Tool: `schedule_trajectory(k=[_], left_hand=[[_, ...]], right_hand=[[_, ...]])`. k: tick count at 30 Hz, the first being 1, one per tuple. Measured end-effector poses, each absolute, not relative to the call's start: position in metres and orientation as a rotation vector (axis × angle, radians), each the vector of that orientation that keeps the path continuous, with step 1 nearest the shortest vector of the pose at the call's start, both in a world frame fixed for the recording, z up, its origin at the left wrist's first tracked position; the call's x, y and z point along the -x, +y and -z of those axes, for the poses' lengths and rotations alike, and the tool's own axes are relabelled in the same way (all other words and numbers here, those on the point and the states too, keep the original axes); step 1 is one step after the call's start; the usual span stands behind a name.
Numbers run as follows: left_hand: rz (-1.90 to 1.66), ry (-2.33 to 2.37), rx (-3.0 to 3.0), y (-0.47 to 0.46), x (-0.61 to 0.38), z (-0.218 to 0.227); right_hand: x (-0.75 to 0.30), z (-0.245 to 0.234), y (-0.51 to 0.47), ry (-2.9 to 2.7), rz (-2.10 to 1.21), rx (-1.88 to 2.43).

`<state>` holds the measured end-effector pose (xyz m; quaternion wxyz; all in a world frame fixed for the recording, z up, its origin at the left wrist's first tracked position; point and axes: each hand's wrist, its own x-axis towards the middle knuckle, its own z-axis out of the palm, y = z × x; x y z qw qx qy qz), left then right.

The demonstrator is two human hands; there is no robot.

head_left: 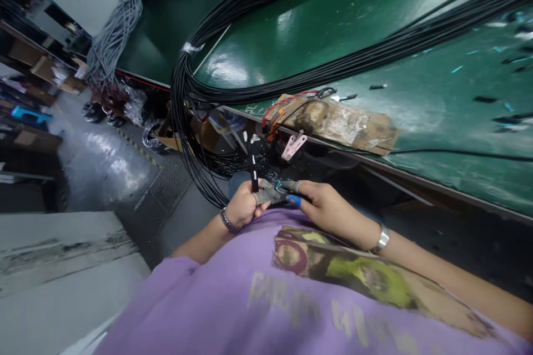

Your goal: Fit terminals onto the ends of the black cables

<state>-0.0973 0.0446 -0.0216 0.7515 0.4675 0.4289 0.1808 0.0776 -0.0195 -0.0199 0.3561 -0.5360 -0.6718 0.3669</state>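
My left hand (pixel 244 205) is closed around a thin black cable (pixel 254 169) with white marks, which rises toward the bench edge. Its fingertips wear grey tape. My right hand (pixel 325 208) is pinched on the same cable end, close against the left hand, with a blue taped fingertip (pixel 293 201) and a grey one showing. Both hands sit just above my purple shirt (pixel 266 283). Small wire strands seem to show between the fingertips, too small to make out. A bracelet is on the left wrist and a metal watch (pixel 382 238) on the right.
A green workbench (pixel 375 28) carries a thick bundle of long black cables (pixel 341 61) that loops over its left edge (pixel 183 116). A taped cardboard pad (pixel 345 122) with red and black wires lies at the bench edge. Grey cables (pixel 112 33) hang farther left. Concrete floor lies below.
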Motion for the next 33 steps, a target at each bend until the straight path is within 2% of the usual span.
schedule_trajectory(k=[19,33], left_hand=[[-0.396,0.957,-1.052,0.0438,0.0976,0.0213],[-0.400,0.848,-0.936,0.0480,0.1045,0.0252]], right_hand=[[-0.0767,0.0242,-0.0206,-1.690,-1.052,1.390],[-0.0808,0.0273,-0.0219,-1.661,-0.925,1.367]])
